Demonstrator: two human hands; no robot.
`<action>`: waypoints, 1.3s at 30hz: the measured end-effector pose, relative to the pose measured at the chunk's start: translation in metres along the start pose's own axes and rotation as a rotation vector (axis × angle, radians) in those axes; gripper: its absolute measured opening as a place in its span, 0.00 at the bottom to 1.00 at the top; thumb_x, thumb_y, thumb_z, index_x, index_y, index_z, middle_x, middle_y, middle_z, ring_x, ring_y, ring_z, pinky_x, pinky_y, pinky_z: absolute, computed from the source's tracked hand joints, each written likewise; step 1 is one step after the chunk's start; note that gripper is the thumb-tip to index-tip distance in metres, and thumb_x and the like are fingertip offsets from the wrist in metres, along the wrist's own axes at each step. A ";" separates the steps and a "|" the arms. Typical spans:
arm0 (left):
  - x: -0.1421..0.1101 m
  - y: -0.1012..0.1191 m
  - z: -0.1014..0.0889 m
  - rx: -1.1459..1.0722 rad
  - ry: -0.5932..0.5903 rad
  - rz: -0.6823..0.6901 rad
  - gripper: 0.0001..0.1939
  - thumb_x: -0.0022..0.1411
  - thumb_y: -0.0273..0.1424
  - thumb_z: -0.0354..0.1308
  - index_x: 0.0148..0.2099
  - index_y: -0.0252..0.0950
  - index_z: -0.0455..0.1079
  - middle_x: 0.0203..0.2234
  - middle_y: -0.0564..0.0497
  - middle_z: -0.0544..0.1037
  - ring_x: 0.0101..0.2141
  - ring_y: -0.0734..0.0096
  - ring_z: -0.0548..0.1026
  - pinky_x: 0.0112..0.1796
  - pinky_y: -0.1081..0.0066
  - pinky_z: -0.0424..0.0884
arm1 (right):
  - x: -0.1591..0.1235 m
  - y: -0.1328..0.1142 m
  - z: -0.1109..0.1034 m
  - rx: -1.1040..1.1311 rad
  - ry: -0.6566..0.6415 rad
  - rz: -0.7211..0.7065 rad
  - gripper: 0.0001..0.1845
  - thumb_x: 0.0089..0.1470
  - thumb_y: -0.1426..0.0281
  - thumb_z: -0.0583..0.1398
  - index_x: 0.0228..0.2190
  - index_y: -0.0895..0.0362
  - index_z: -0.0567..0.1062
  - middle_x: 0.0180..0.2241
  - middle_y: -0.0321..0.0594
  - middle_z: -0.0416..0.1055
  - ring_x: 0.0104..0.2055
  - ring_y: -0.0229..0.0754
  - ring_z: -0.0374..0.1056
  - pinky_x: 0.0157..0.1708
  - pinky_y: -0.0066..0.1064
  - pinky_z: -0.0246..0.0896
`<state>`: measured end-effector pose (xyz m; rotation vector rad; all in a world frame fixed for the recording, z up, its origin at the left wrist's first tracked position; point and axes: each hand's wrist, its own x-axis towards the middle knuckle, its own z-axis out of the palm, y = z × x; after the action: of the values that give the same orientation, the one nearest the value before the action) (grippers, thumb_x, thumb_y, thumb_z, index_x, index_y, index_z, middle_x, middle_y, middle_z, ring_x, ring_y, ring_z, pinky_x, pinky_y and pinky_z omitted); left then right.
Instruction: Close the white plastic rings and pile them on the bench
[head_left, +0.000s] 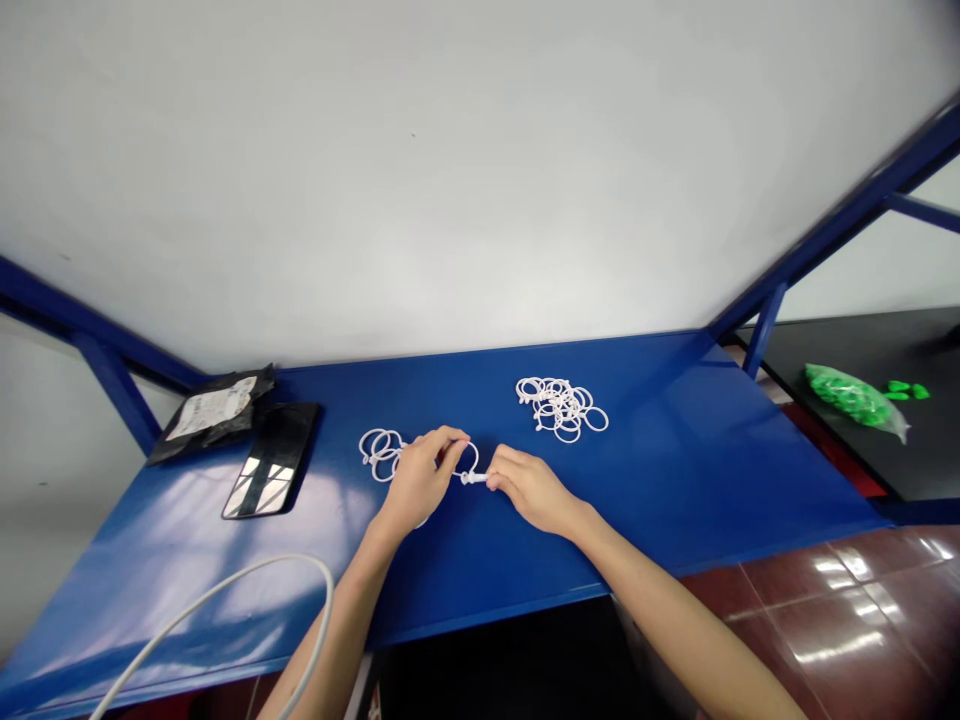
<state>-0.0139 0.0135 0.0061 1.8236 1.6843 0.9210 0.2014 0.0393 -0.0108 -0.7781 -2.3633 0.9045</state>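
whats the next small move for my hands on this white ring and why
Probably a light pull by the right hand on the narrow end of the white ring, with the left hand holding steady. The left hand pinches the ring and the right pinches that end, so both sides look held; whether it is fastened is too small to tell.

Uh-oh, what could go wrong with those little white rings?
The white ring might slip, since the left hand and right hand seem to grip it only by the fingers. The pile of rings overlaps, so they could tangle.
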 end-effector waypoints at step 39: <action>-0.017 0.009 0.037 -0.043 0.244 0.489 0.10 0.71 0.22 0.53 0.36 0.37 0.69 0.27 0.53 0.75 0.31 0.71 0.72 0.35 0.71 0.69 | -0.006 -0.003 0.008 0.065 0.342 -0.061 0.11 0.70 0.70 0.53 0.40 0.54 0.76 0.34 0.40 0.73 0.35 0.40 0.71 0.35 0.30 0.66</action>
<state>0.0196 -0.0007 -0.0143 2.2132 1.3493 1.4167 0.1997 0.0298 -0.0157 -0.7626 -2.0382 0.7522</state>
